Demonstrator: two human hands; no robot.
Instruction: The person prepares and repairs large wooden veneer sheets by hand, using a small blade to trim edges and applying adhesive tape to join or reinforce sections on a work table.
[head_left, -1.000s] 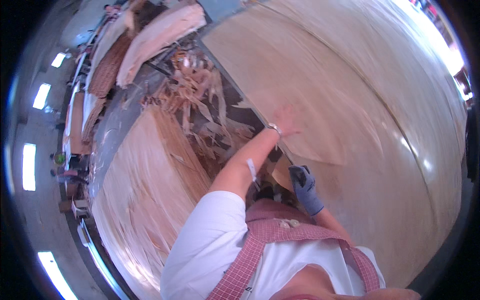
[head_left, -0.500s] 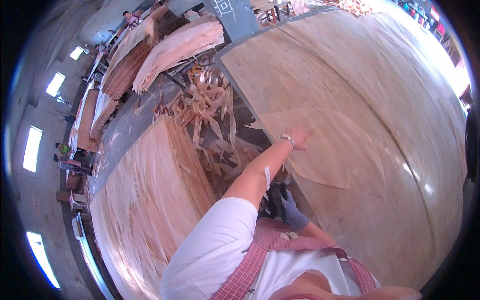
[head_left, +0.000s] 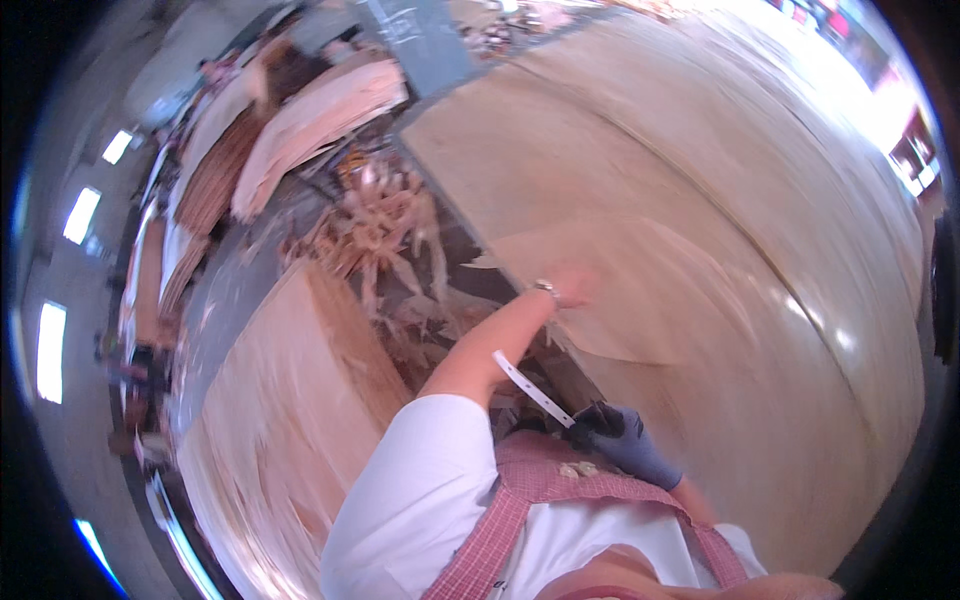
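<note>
The table (head_left: 447, 203) fills the right of the view, covered by a broad, pale veneer sheet (head_left: 760, 420) with a dark seam (head_left: 700, 197) running across it. Beyond its left edge stands a stack of veneer (head_left: 270, 410), with a tangle of scraps (head_left: 375, 215) between stack and table. On the big sheet, close to the left edge and roughly midway along it, lies a thin veneer piece (head_left: 640, 290). The bare left hand (head_left: 573, 287) rests at this piece, unclenched and gripping nothing, though blur hides the fingertips. The gloved right hand (head_left: 622, 440), near the table's left edge by the apron, has its fingers curled and seems to pinch the lower end of a white strip (head_left: 532, 388). The step in hand looks like steadying the piece while the strip is readied; the next move calls for keeping it flat and the strip untwisted
</note>
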